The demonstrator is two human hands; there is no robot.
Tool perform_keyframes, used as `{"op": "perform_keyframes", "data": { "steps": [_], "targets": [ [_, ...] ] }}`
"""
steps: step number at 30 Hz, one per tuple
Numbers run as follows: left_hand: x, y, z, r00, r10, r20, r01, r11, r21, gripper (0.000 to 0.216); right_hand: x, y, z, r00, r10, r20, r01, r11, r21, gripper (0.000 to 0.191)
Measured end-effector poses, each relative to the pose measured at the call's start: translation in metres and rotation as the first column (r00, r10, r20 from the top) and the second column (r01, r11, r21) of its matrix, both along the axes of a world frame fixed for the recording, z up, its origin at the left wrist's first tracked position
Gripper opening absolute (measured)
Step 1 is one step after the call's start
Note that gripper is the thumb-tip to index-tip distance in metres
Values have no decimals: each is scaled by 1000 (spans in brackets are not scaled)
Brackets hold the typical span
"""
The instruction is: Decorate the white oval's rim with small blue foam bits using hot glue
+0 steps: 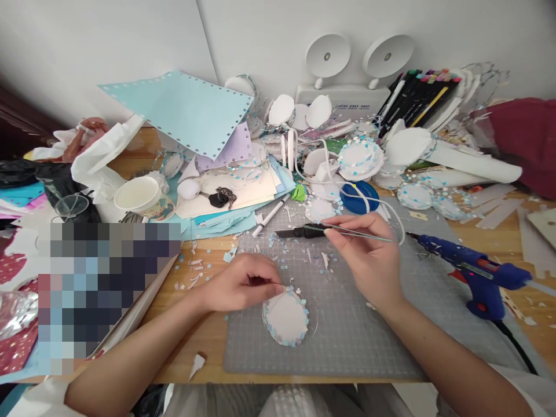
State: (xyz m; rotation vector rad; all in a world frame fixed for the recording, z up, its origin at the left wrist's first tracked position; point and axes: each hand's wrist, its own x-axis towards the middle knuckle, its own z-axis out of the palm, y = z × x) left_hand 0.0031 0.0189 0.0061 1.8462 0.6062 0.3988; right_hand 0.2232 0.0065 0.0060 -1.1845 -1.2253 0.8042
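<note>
A white round disc, edged with small pale blue and white flower shapes, lies on the grey cutting mat. At its upper rim my left hand is closed in a pinch, with a thin clear thread or wire by the fingertips. My right hand, raised above the mat, grips slim tweezers between thumb and fingers; their tips point left. Just behind the tweezers lies a black utility knife. Tiny blue and white paper pieces are scattered nearby.
A blue glue gun rests at right, its red light on. A white pen, a blue round lid and several decorated discs crowd the back. Paper sheets and a paper cup stand left.
</note>
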Motion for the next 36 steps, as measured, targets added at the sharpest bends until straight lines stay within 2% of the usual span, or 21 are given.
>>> {"op": "perform_keyframes", "data": {
  "steps": [3, 6, 8, 11, 13, 16, 21, 26, 32, 36],
  "targets": [
    [0, 0, -3, 1000, -19, -11, 20, 998, 57, 29, 6, 3, 0, 984, -176, -30, 178, 974, 139, 19],
    [0, 0, -6, 999, -38, -32, 42, 991, 129, 29, 11, 5, 0, 975, -215, -47, 220, 964, 149, 19],
    [0, -1, -7, 998, -45, -39, 50, 985, 163, 28, 11, 5, 0, 991, -131, 16, 129, 989, 77, 18],
    [0, -1, -8, 998, -33, -44, 41, 983, 182, 27, 8, 2, -1, 982, 81, 168, -76, 996, -36, 17],
    [0, -1, -8, 998, -6, -55, 16, 983, 183, 28, 5, 0, -4, 949, 196, 248, -188, 981, -54, 16],
    [0, -2, -6, 996, 40, -76, -26, 985, 169, 24, 3, -3, -10, 903, 267, 336, -271, 962, -37, 15],
    [1, -4, -1, 982, 166, -94, -160, 985, 69, 20, 1, -2, -17, 875, 280, 395, -295, 955, -23, 15],
    [0, -2, -3, 927, 373, -20, -373, 921, -115, 23, 1, -2, -20, 851, 286, 440, -305, 952, -30, 16],
    [0, -1, -7, 867, 496, 50, -469, 845, -257, 20, 2, -4, -17, 882, 240, 405, -254, 967, -20, 16],
    [1, -1, -8, 856, 514, 64, -479, 832, -279, 17, 2, -5, -10, 914, 212, 345, -220, 975, -16, 15]
  ]
}}
